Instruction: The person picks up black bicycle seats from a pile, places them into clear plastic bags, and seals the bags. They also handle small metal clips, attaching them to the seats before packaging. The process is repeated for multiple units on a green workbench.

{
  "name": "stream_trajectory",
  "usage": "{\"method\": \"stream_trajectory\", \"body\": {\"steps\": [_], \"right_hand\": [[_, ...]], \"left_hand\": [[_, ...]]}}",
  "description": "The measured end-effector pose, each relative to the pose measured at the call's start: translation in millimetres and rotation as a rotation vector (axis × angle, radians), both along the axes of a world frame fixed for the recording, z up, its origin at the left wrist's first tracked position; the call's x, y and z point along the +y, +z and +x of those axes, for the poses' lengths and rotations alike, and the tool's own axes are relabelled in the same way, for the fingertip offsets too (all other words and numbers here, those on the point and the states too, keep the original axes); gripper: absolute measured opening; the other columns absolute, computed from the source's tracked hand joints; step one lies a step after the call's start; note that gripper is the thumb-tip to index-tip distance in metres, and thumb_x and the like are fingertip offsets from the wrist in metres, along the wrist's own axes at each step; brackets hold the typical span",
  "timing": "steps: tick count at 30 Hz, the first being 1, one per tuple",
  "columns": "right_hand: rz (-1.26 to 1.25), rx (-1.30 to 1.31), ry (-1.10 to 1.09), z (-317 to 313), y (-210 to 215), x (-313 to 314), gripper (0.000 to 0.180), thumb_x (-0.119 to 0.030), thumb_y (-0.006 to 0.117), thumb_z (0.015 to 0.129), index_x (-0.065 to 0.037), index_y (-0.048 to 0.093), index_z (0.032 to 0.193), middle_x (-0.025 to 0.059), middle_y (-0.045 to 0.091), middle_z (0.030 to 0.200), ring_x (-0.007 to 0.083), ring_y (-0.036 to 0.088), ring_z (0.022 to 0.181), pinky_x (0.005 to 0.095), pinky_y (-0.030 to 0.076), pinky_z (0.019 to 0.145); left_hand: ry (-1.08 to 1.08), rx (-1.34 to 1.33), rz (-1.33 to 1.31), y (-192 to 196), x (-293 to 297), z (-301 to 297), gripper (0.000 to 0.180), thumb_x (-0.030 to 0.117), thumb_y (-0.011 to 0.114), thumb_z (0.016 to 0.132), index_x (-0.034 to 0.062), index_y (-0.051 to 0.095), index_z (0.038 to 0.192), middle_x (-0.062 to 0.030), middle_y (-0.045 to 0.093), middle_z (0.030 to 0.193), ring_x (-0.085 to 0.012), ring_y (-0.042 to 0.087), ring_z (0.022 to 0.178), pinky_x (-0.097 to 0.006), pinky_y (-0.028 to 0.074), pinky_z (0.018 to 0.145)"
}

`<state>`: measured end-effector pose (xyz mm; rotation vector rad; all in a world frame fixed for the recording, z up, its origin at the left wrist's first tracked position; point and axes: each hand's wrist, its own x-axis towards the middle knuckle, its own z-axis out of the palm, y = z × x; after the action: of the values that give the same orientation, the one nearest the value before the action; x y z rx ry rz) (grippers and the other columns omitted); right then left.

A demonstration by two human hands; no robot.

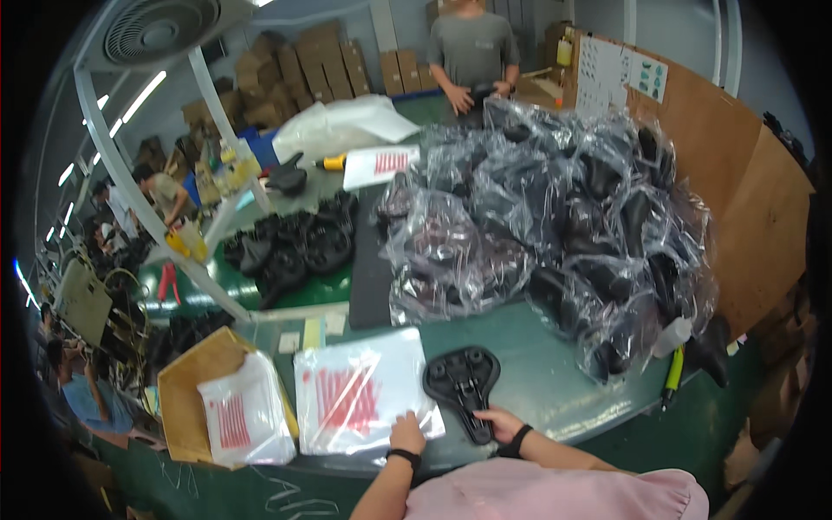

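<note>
A black bicycle saddle (pixel 464 378) lies upside down at the table's front edge, its rails and underside facing up and its narrow nose toward me. My right hand (pixel 500 425) has its fingers closed around that nose. Left of the saddle is a stack of clear plastic bags (pixel 360 360) with red print. My left hand (pixel 407 433) is at the stack's near right corner, fingers curled in on the edge of a plastic bag; the fingertips are small and partly hidden. Both wrists wear black bands.
Saddles wrapped in clear plastic (pixel 555 217) are heaped at the right and centre. Bare black saddles (pixel 303 243) lie at the left rear. A yellow box (pixel 178 407) with more bags stands at the front left. Across the table stands a person (pixel 472 52). A brown board (pixel 737 199) borders the right.
</note>
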<state>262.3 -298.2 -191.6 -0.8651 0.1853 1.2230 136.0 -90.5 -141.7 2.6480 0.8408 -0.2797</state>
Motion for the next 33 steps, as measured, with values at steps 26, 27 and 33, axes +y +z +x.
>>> {"method": "stream_trajectory", "body": {"steps": [26, 27, 33], "right_hand": [[0.121, -0.263, 0.082, 11.1, 140.9, 33.6, 0.052, -0.005, 0.065, 0.076, 0.000, 0.045, 0.124, 0.0163, 0.062, 0.107, 0.0301, 0.065, 0.092, 0.0467, 0.056, 0.081], [0.191, -0.249, 0.034, 4.0, 147.1, 50.2, 0.053, -0.005, 0.065, 0.077, 0.000, 0.045, 0.125, 0.0161, 0.061, 0.110, 0.0297, 0.064, 0.096, 0.0514, 0.054, 0.086], [0.170, -0.134, 0.032, -21.6, 120.1, 127.5, 0.037, -0.003, 0.061, 0.080, 0.000, 0.051, 0.116, 0.0130, 0.065, 0.096, 0.0275, 0.067, 0.082, 0.0423, 0.058, 0.074]], "left_hand": [[0.131, -0.513, -1.115, 30.8, 108.9, 13.3, 0.022, 0.026, 0.066, 0.085, 0.0044, 0.063, 0.086, 0.0029, 0.051, 0.065, -0.0065, 0.045, 0.058, -0.024, 0.038, 0.053], [0.048, -0.502, -1.158, 31.1, 105.7, 26.4, 0.025, 0.028, 0.068, 0.083, 0.0039, 0.062, 0.085, 0.0014, 0.054, 0.068, -0.0072, 0.047, 0.060, -0.025, 0.039, 0.053], [0.197, -0.494, -1.081, 9.3, 68.2, 34.3, 0.010, 0.010, 0.065, 0.079, 0.0020, 0.062, 0.084, -0.0059, 0.061, 0.069, -0.0125, 0.056, 0.060, -0.029, 0.045, 0.052]]}}
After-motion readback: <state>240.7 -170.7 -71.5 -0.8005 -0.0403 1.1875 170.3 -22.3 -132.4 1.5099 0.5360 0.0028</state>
